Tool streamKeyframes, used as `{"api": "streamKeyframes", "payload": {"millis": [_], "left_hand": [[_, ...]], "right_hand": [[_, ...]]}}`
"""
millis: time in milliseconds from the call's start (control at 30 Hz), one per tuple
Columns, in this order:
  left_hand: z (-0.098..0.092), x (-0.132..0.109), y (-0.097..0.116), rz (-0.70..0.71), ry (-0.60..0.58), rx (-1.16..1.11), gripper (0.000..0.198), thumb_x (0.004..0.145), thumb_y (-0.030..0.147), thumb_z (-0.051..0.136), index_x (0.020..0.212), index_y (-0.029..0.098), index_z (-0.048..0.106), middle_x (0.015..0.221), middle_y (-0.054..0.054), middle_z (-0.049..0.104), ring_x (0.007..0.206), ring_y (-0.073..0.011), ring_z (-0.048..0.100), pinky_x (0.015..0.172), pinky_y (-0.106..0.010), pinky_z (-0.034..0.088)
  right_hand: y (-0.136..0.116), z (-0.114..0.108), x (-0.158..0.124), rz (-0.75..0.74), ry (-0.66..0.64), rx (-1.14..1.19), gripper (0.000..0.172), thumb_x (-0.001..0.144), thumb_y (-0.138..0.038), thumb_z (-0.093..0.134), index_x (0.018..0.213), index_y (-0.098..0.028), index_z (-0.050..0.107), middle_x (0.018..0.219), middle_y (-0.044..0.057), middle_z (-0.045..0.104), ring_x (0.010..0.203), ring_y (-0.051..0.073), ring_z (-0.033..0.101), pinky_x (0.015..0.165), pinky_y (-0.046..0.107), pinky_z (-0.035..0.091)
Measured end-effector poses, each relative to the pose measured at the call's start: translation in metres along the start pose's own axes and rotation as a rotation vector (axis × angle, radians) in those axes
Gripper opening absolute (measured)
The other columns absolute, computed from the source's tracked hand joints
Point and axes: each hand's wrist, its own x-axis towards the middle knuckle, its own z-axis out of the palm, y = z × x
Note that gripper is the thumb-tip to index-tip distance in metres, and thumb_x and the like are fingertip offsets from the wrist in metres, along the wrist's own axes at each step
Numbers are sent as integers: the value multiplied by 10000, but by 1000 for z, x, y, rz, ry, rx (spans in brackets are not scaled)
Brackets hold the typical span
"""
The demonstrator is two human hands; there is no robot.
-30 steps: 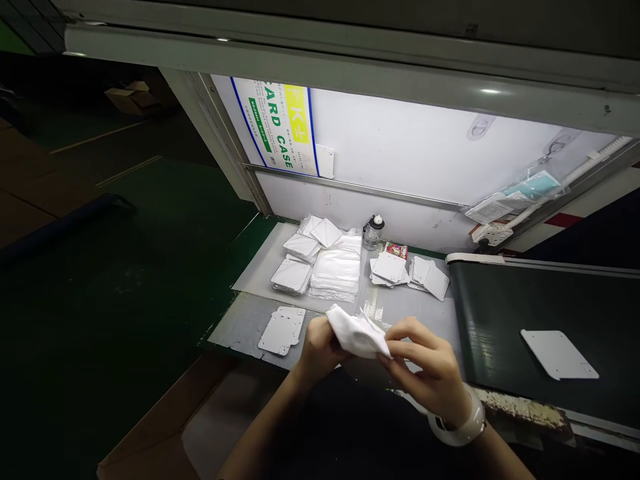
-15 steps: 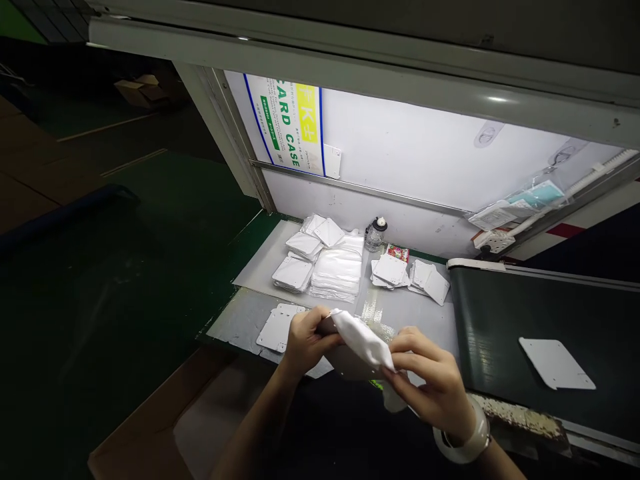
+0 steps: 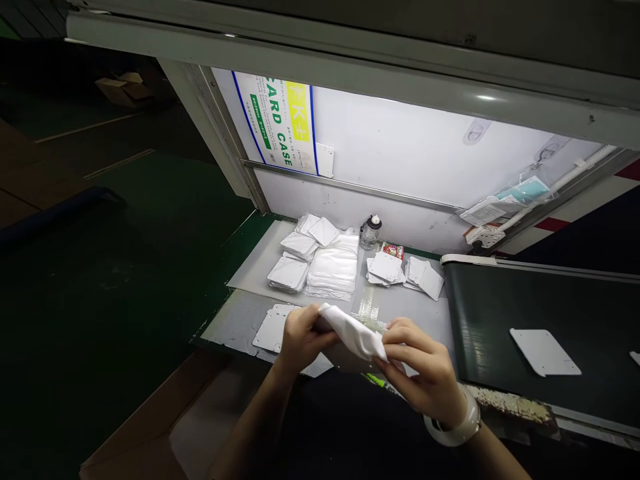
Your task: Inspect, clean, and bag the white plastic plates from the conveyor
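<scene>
My left hand (image 3: 303, 339) is closed on the left end of a flat plate (image 3: 345, 360), which is tilted above the front edge of the bench. A white cloth (image 3: 353, 331) lies folded over the plate's upper edge. At the other end, the fingers of my right hand (image 3: 425, 367) pinch the cloth against the plate. That wrist wears a pale band (image 3: 457, 427). Close to my left hand, white plates with small holes (image 3: 270, 328) lie on the bench. The underside of the held plate is mostly hidden.
Behind my hands are stacked white plates (image 3: 287, 273), a pile of clear plastic bags (image 3: 333, 267), more plates (image 3: 385, 267) and a small bottle (image 3: 371, 232). A dark conveyor belt (image 3: 480, 307) on the right carries a white plate (image 3: 545, 352). A cardboard box (image 3: 145, 427) stands below left.
The cloth end that hung below my right hand no longer shows. The plate on the belt has shifted slightly left, and another white piece appears at the right edge. The view has turned slightly.
</scene>
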Motion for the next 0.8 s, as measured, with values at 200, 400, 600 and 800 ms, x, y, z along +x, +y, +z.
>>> {"api": "streamKeyframes", "payload": {"millis": [200, 400, 600, 800], "left_hand": [[7, 2, 6, 109, -75, -52, 348, 737, 447, 698, 601, 173, 533, 476, 51, 482, 431, -78, 411, 426, -206, 318], [27, -9, 13, 172, -80, -78, 281, 744, 340, 695, 601, 170, 522, 507, 37, 536, 459, -86, 458, 455, -208, 363], [6, -1, 8, -117, 19, -47, 235, 662, 285, 709, 584, 173, 517, 485, 68, 467, 435, -66, 393, 412, -186, 310], [-8, 22, 19, -354, 366, -48, 341, 693, 450, 678, 614, 185, 478, 484, 73, 423, 464, -70, 371, 428, -178, 329]], "right_hand": [[-4, -2, 1, 21, 32, 11, 216, 799, -18, 581, 920, -193, 624, 802, 53, 606, 743, 164, 554, 749, 395, 511], [-3, 0, 17, -33, 87, -1, 209, 791, -18, 598, 912, -186, 632, 802, 49, 610, 732, 161, 564, 760, 392, 517], [-5, -12, -1, -30, 24, -54, 234, 783, 10, 568, 928, -170, 598, 807, 50, 587, 734, 161, 543, 815, 426, 487], [35, -27, -32, 118, -246, -207, 124, 859, -98, 498, 896, -200, 558, 883, 64, 596, 786, 178, 558, 704, 326, 466]]}}
